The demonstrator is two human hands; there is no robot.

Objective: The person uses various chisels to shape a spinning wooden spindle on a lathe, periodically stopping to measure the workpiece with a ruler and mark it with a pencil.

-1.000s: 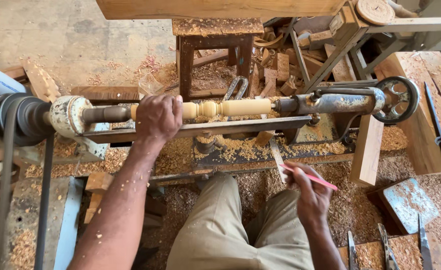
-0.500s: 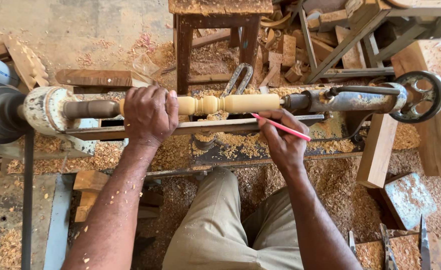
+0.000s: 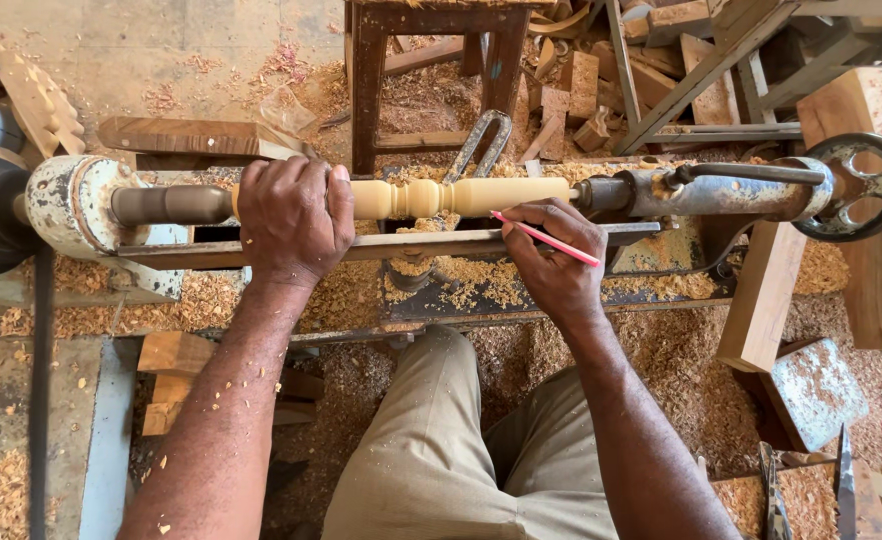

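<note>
A pale turned wooden spindle (image 3: 461, 197) is mounted crosswise in a lathe, between the headstock (image 3: 76, 205) on the left and the tailstock (image 3: 731, 190) on the right. My left hand (image 3: 294, 218) is wrapped over the spindle's left end. A red pencil (image 3: 544, 238) is pinched in my right hand (image 3: 553, 258), which rests on the tool rest (image 3: 401, 245), the pencil's tip touching the plain right section of the spindle.
Sawdust and shavings cover the lathe bed and floor. A wooden stool (image 3: 431, 70) and offcuts (image 3: 586, 90) stand behind the lathe. The tailstock handwheel (image 3: 861, 185) is at the right. Chisels (image 3: 841, 485) lie lower right. A wooden post (image 3: 761, 295) stands at the right.
My right hand came up from near my lap with the pencil and set its tip against the spindle. My left hand stayed on the spindle's left end.
</note>
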